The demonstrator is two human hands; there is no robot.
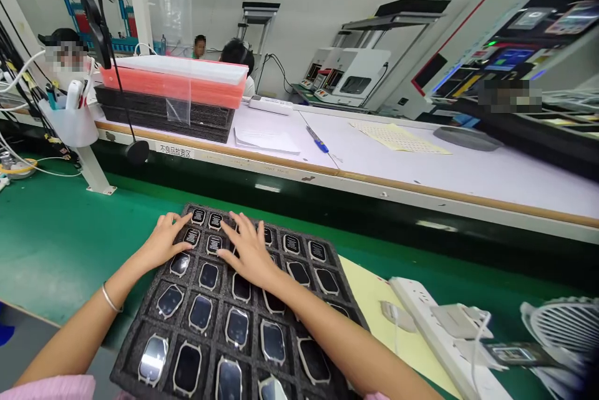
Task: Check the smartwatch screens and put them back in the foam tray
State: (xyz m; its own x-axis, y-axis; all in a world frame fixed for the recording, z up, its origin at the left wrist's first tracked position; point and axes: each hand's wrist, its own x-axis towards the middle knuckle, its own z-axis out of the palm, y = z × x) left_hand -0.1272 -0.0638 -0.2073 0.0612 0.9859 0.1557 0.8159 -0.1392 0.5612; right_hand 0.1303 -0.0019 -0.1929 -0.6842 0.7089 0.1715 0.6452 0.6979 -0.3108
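A black foam tray (122, 364) lies on the green bench, with smartwatches, screens up, in its compartments. Text lines glow on several watches in the far rows, such as the watch (291, 244) at the back right; the nearer watches, like the watch (201, 312), have dark screens. My left hand (163, 241) rests at the tray's far left corner, fingers apart, index finger and thumb at two lit watches along the edge. Fingers spread, my right hand (250, 251) reaches over the second column, its thumb by a lit watch (214, 244). It hides some watches beneath it.
A white power strip (423, 309) and a round charging pad (397, 316) lie right of the tray, near a white fan (564, 325). Behind runs a raised shelf (281, 169) bearing stacked red trays (173, 85) and a blue-handled tool (318, 140). A tool cup (70, 122) stands left.
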